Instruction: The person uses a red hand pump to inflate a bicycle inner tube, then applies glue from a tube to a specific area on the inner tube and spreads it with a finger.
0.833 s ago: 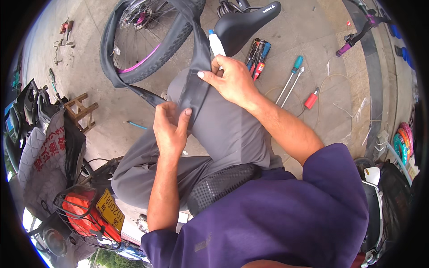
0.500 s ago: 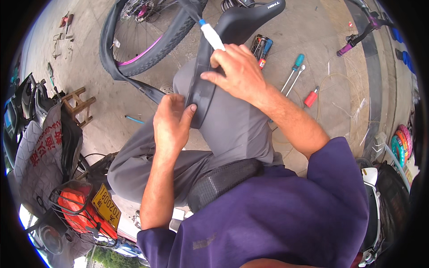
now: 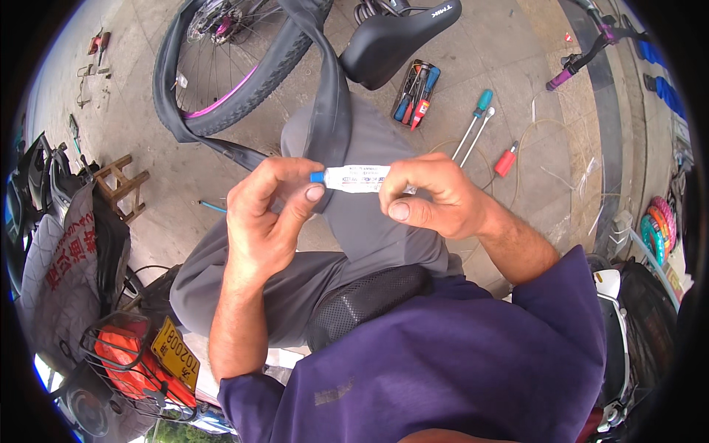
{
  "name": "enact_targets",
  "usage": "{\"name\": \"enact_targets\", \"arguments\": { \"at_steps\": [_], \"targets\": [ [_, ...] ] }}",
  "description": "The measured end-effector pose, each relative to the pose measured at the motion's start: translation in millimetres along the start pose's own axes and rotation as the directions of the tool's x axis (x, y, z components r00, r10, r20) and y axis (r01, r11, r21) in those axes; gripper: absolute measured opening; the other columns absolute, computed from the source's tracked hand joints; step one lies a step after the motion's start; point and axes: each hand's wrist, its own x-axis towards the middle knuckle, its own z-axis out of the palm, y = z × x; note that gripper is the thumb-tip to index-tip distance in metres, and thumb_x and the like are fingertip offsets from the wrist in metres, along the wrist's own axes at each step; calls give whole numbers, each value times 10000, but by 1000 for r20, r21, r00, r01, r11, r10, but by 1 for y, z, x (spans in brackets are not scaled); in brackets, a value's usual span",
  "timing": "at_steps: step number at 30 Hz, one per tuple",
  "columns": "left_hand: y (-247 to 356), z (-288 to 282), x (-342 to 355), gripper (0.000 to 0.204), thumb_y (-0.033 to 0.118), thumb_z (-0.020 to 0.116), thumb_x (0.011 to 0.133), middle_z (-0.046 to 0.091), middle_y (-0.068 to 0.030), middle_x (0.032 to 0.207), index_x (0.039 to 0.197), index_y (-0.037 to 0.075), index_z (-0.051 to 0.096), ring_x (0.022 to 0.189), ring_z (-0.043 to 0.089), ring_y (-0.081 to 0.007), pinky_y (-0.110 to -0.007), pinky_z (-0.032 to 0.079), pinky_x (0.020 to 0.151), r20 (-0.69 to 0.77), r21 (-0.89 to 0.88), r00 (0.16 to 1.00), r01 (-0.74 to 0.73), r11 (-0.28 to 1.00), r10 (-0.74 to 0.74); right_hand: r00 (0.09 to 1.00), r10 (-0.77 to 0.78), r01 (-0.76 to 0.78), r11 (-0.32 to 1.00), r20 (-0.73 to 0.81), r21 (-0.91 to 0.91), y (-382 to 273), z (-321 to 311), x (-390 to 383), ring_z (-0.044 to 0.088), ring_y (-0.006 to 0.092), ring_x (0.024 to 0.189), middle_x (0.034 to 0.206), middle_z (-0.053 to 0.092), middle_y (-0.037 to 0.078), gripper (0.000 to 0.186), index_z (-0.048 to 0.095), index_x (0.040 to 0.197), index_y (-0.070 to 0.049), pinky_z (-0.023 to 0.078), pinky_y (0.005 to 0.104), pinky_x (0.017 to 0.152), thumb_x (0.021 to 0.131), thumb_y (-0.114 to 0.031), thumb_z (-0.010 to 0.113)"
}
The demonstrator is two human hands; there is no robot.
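A small white squeeze tube (image 3: 358, 179) with a blue cap (image 3: 317, 177) lies level between my hands, above my lap. My right hand (image 3: 436, 196) grips the tube's body between thumb and curled fingers. The blue cap is pinched between thumb and forefinger of my left hand (image 3: 269, 207). Behind them a black rubber inner tube (image 3: 329, 122) drapes over my grey-trousered thigh. It runs up to the bicycle wheel (image 3: 255, 92), looping round the knobbly tyre with its pink rim. Part of it passes out of sight behind my left hand.
A black saddle (image 3: 395, 40) lies ahead. Beside it are a tool box (image 3: 415, 92), a teal-handled screwdriver (image 3: 481, 103) and a red-handled tool (image 3: 506, 161). At left stand a small wooden stool (image 3: 122, 184) and a wire basket (image 3: 136, 362). A purple-gripped handlebar (image 3: 565, 74) is at upper right.
Both hands have let go of the inner tube. My right hand has brought the squeeze tube down and turned it level; my left hand has taken hold of its cap.
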Motion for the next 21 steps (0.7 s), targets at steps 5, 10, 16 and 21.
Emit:
{"name": "enact_targets", "arguments": {
  "at_steps": [5, 10, 16, 21],
  "targets": [
    [-4, 9, 6, 155, 6, 749, 901, 690, -87, 852, 1042, 1, 685, 692, 653, -159, -298, 513, 635, -8, 210, 988, -148, 967, 153, 928, 203, -27, 874, -314, 485, 9, 11, 14, 662, 144, 791, 950, 700, 104, 311, 627, 1244, 40, 551, 282, 695, 999, -145, 678],
    [1, 16, 8, 134, 29, 733, 914, 654, -111, 822, 1029, 10, 666, 710, 660, -251, -358, 514, 636, 2, 382, 978, -192, 904, 207, 905, 321, -122, 826, -281, 551, 21, 16, 24, 687, 153, 808, 980, 731, 110, 254, 663, 1215, 30, 569, 306, 711, 1012, -122, 664],
    [-9, 14, 4, 148, 116, 580, 1053, 635, -67, 747, 984, -8, 622, 644, 591, -147, -297, 489, 622, 0, 292, 1000, -22, 956, 23, 898, 320, -55, 762, -301, 645, 23, 25, 30, 703, 173, 846, 1023, 739, 111, 295, 652, 1251, 34, 575, 321, 748, 995, -108, 689],
    [-8, 21, 8, 199, 150, 541, 1083, 637, -51, 724, 997, -8, 628, 644, 602, -122, -283, 489, 605, -35, 225, 999, 47, 973, -41, 896, 339, -68, 745, -288, 664, 29, 31, 35, 713, 191, 884, 1036, 736, 125, 300, 645, 1246, 47, 578, 326, 780, 976, -71, 701]
  ]
}}
